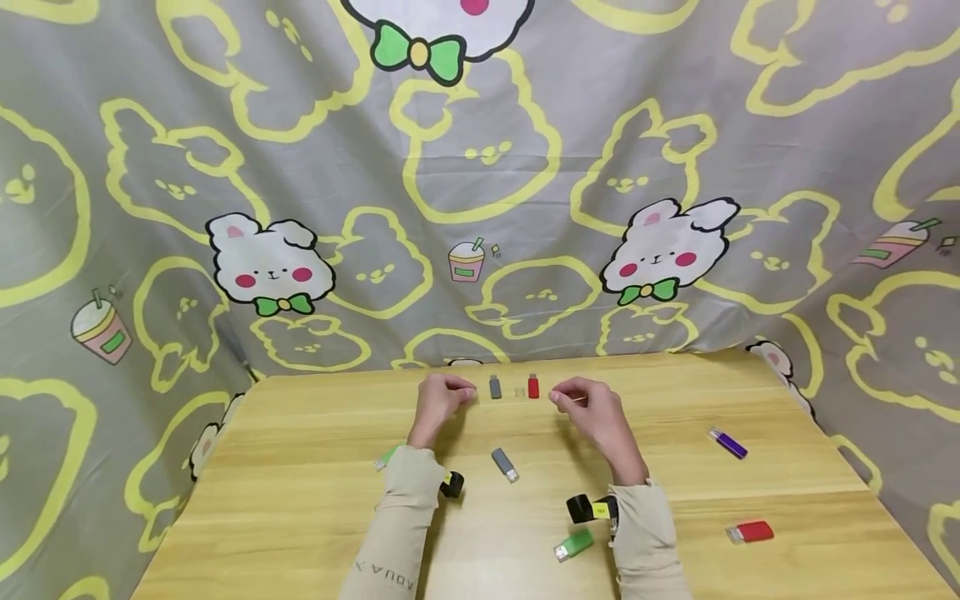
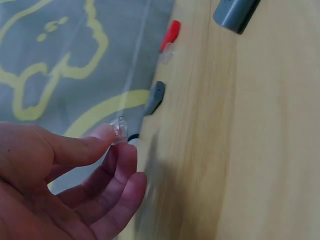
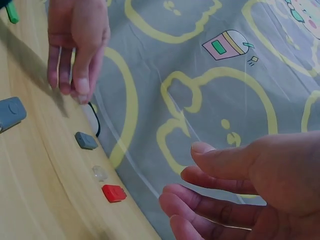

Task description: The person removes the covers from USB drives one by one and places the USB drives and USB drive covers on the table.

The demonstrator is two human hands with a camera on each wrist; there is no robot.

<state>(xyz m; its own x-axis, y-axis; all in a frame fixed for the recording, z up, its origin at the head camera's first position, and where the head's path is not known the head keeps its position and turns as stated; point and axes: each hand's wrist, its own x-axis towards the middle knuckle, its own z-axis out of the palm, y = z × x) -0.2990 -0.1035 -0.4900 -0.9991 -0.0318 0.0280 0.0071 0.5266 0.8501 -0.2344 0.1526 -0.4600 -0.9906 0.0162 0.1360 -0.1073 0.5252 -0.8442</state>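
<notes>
A small clear plastic cap [image 2: 120, 131] is pinched between the thumb and fingertips of my left hand [image 1: 442, 404], just above the table's back edge. To its right lie a grey USB stick [image 1: 495, 387] and a red USB stick [image 1: 533, 387], both with their plugs toward the curtain. Between these two sticks sits another clear cap [image 1: 519, 392]. My right hand [image 1: 596, 412] hovers to the right of the red stick. In the right wrist view its thumb and fingers are apart, loosely bent, and hold nothing.
Nearer me are another grey USB stick [image 1: 506, 465] and a green one [image 1: 574, 545]. A second green stick [image 1: 386, 457] is partly behind my left sleeve. At the right lie a purple stick [image 1: 728, 443] and a red one [image 1: 751, 532]. A patterned curtain [image 1: 525, 183] borders the table.
</notes>
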